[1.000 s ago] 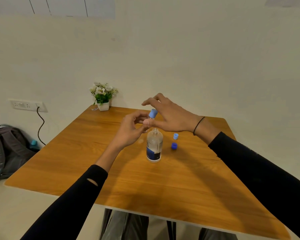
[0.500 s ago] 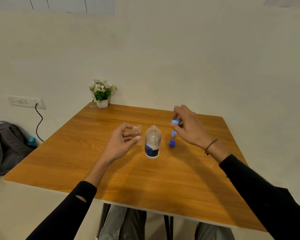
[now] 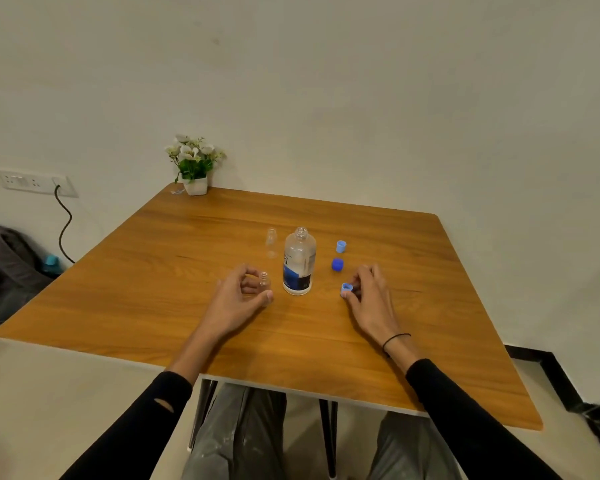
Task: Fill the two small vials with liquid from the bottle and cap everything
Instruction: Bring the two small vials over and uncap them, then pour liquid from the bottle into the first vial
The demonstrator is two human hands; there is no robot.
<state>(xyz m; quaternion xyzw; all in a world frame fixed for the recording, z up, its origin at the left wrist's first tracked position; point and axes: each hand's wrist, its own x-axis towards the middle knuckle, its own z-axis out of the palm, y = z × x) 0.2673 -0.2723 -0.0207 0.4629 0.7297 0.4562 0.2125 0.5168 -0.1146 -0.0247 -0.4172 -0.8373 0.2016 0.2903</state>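
Note:
A clear bottle [image 3: 299, 261] with a dark blue label stands uncapped at the middle of the wooden table [image 3: 187, 271]. My left hand [image 3: 238, 301] holds a small clear vial [image 3: 264, 281] upright on the table just left of the bottle. A second clear vial [image 3: 271, 242] stands open behind it. My right hand [image 3: 369, 299] pinches a light blue cap [image 3: 346, 289] on the table to the right of the bottle. A dark blue cap [image 3: 337, 264] and another light blue cap [image 3: 341, 246] lie beyond it.
A small potted plant [image 3: 194, 164] stands at the table's far left corner. A backpack [image 3: 4, 268] lies on the floor at the left, below a wall socket [image 3: 35, 183] with a black cable.
Both hands came down and apart from above the bottle. My right hand pulled the light blue cap off the vial and brought it down to the table; my left lowered the vial.

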